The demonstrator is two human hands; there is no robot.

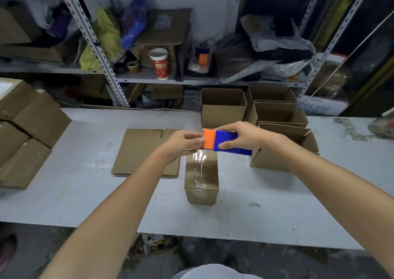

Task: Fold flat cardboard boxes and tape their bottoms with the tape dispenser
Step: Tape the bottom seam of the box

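Plainly the right hand (241,138) clasps the tape dispenser (226,143) over the far end of the upturned box (201,172) on the table (85,193); the left hand (183,144) curls beside it — on box or dispenser, I cannot tell; light, stiff cardboard probably skids — steady it by the walls.

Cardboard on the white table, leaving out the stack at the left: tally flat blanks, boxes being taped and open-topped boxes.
Flat blanks: 1
Boxes being taped: 1
Open-topped boxes: 4
Total: 6
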